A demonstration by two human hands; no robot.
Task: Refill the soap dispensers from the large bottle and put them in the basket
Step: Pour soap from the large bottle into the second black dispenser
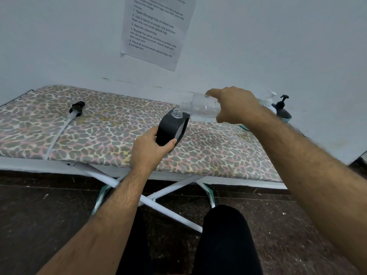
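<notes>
My left hand grips black dispenser mid-frame, tilted toward the clear bottle; right hand grasps it, tipped to pour.

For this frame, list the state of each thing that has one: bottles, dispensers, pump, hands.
large bottle: uncapped, tipped sideways, mouth over dispenser neck.
black dispenser: open-necked, tilted, on board.
pump head: removed, lying flat.
left hand: grips black dispenser.
right hand: grips large bottle.
basket dispensers: upright, pumps fitted.

Leopard-print ironing board bearing pump head, basket.
</notes>
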